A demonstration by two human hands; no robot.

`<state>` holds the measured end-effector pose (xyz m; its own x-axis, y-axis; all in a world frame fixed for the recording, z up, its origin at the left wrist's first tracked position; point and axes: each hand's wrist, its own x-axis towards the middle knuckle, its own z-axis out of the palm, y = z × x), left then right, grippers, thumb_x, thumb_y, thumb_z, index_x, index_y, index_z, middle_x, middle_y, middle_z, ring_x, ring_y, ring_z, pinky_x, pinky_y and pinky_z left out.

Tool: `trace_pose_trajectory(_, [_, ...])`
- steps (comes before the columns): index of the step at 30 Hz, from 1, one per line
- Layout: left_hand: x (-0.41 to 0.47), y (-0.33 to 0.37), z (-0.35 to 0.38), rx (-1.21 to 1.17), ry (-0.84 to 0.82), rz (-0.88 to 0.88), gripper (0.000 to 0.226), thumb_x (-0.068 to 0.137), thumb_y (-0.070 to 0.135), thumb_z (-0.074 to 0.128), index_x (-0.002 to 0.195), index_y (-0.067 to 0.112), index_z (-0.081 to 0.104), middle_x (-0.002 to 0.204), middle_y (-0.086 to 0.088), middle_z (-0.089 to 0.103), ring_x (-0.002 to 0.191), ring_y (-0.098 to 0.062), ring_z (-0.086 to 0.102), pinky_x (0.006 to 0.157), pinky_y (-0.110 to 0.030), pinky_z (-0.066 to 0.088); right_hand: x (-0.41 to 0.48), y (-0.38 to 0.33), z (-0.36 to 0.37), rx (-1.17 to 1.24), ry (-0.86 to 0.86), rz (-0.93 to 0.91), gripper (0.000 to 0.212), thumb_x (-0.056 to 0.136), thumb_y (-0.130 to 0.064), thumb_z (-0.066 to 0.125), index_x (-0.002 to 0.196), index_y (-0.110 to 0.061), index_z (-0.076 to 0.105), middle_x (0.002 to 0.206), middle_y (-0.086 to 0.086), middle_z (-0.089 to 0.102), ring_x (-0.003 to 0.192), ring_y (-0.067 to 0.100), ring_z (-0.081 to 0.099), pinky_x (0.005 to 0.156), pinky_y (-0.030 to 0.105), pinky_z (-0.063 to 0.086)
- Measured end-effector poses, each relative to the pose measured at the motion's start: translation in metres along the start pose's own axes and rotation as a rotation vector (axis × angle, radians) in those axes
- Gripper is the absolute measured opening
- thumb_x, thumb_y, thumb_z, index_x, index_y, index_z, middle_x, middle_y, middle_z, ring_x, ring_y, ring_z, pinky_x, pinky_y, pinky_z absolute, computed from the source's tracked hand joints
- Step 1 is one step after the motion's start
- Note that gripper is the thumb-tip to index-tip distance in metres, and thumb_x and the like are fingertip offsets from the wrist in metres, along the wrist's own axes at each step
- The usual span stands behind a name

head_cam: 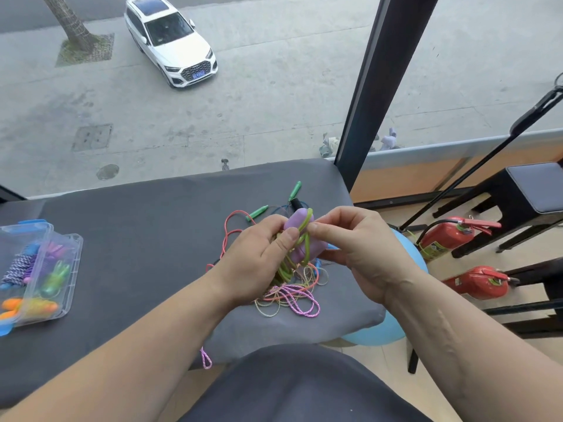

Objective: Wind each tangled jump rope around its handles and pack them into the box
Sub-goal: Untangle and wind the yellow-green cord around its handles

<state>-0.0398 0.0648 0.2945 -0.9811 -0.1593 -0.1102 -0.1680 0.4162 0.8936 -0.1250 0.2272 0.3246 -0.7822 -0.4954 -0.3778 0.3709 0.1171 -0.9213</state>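
Note:
My left hand (259, 254) grips a pair of purple handles (297, 226) with a green rope (306, 239) wound round them, above the table's right half. My right hand (353, 248) pinches the green rope at the handles' upper side. Beneath both hands lies a tangle of ropes (292, 295), pink, yellow and orange. Two green handles (259, 212) and a black one (295, 203) lie just behind. The clear plastic box (65, 278) stands open at the left edge with several wound ropes inside.
The table (137, 239) wears a dark grey cloth and stands against a window with a black frame post (371, 86). A pink rope loop (206, 359) hangs over the near edge. Two red fire extinguishers (451, 236), black stools (530, 196) and a blue ball (405, 269) are on the right.

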Motion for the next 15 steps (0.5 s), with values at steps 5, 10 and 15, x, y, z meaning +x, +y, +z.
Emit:
trace_pose_trajectory(5, [-0.004,0.006,0.006,-0.251,-0.039,-0.122,0.031,0.107,0.028,0.046,0.105,0.000,0.059,0.081,0.018,0.067,0.076,-0.001,0.062,0.068,-0.015,0.047,0.000,-0.001,-0.001,0.035,-0.025,0.039,0.013,0.086,-0.004,0.073,0.077,-0.001,0.064,0.075,0.018,0.068,0.071,0.031,0.069,0.081,0.053,0.060])
trace_pose_trajectory(10, [-0.003,0.015,0.013,-0.518,-0.047,-0.240,0.036,0.105,0.022,0.051,0.127,-0.006,0.052,0.095,-0.011,0.071,0.074,-0.007,0.069,0.065,-0.017,0.053,0.003,-0.002,0.000,0.059,-0.035,0.014,0.009,0.086,-0.002,0.071,0.078,-0.003,0.066,0.071,0.013,0.066,0.065,0.025,0.067,0.069,0.039,0.059])
trace_pose_trajectory(15, [-0.003,0.018,0.021,-0.507,0.030,-0.208,0.036,0.095,0.039,0.054,0.109,0.007,0.058,0.090,-0.002,0.067,0.083,-0.013,0.063,0.073,-0.032,0.052,-0.005,0.004,0.012,0.128,0.019,-0.005,0.006,0.092,-0.002,0.061,0.087,-0.004,0.062,0.069,0.009,0.060,0.057,0.018,0.060,0.059,0.034,0.056])
